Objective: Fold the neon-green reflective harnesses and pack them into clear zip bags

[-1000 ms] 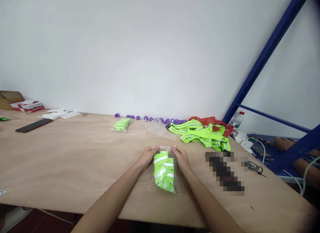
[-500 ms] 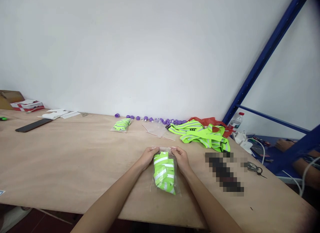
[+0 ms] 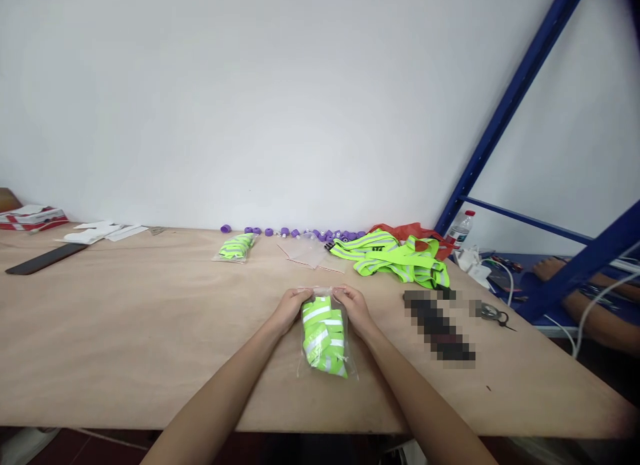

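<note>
A clear plastic bag [image 3: 325,338] with folded yellow-green reflective strap inside lies near the table's front edge. My left hand [image 3: 293,305] pinches the bag's top edge at its left corner. At the right corner of the same edge, my right hand [image 3: 353,304] is closed on the bag. Farther back, to the left, sits another filled bag [image 3: 237,246]. Flat clear bags [image 3: 311,252] lie behind my hands. Loose yellow-green straps [image 3: 395,257] are heaped to the right of them, partly over red material [image 3: 440,241].
Purple rolls [image 3: 269,232] line the wall. A dark pixelated object [image 3: 440,328] and a metal item [image 3: 490,311] lie right. A bottle [image 3: 460,230] stands by the blue frame [image 3: 510,112]. Another person's arms [image 3: 590,318] show at right. A dark strip [image 3: 47,258] lies left.
The camera view has shifted, so the table's contents appear slightly farther left and a little higher. Both hands still hold the bag's top edge.
</note>
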The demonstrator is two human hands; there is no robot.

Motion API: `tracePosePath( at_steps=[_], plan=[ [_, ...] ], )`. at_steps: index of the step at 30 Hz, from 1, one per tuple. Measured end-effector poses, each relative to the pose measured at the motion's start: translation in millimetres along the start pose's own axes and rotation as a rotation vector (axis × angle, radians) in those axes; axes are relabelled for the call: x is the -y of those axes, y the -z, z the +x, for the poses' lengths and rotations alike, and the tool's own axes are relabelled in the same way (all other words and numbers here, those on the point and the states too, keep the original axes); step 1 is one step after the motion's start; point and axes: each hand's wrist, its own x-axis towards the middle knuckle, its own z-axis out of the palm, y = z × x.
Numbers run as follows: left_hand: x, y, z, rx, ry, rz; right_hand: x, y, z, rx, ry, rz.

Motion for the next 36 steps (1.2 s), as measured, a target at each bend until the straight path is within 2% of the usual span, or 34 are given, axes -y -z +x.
tracePosePath(
  at_steps=[6, 19, 29, 36],
  plan=[
    [0.6, 0.8, -2.1, 0.011, 0.032, 0.033, -1.0, -0.7, -0.2, 0.019, -0.014, -0.016],
    [-6.7, -4.1, -8.6, -0.051, -0.025, 0.242, -4.0, -0.1, 1.2, 0.083, -0.052, -0.046],
    [-7.7, -5.8, -5.7, -0.122, -0.064, 0.241, -4.2, -0.7, 0.8, 0.064, -0.046, -0.06],
    [-11.1, -6.6, -6.3, -0.107, -0.044, 0.225, -1.1, -2.6, -1.6, 0.031, -0.052, -0.061]
  ],
)
